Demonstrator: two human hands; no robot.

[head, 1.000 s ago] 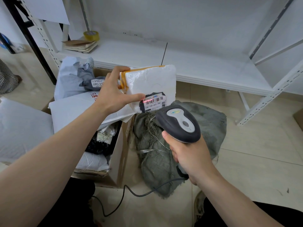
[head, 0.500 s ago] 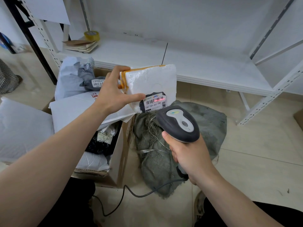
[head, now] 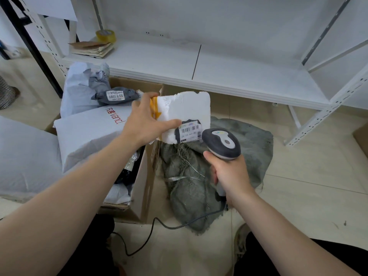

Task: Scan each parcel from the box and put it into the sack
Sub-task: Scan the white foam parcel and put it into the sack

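Our left hand (head: 145,124) grips 1 white parcel (head: 185,108) above the sack (head: 251,148). Our right hand (head: 231,174) clasps the scanner (head: 221,143) beside its barcode. Other parcels (head: 89,136) fill the box (head: 143,186), so most work likely remains.

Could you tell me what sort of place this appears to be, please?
Probably a parcel sorting or dispatch room: a cardboard box packed with labelled parcels, a handheld barcode scanner, and a grey sack.

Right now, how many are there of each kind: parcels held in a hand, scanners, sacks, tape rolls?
Held parcels: 1, white parcel in the left hand
Scanners: 1, scanner in the right hand
Sacks: 1, grey sack
Tape rolls: 1, yellow tape roll
Total: 4
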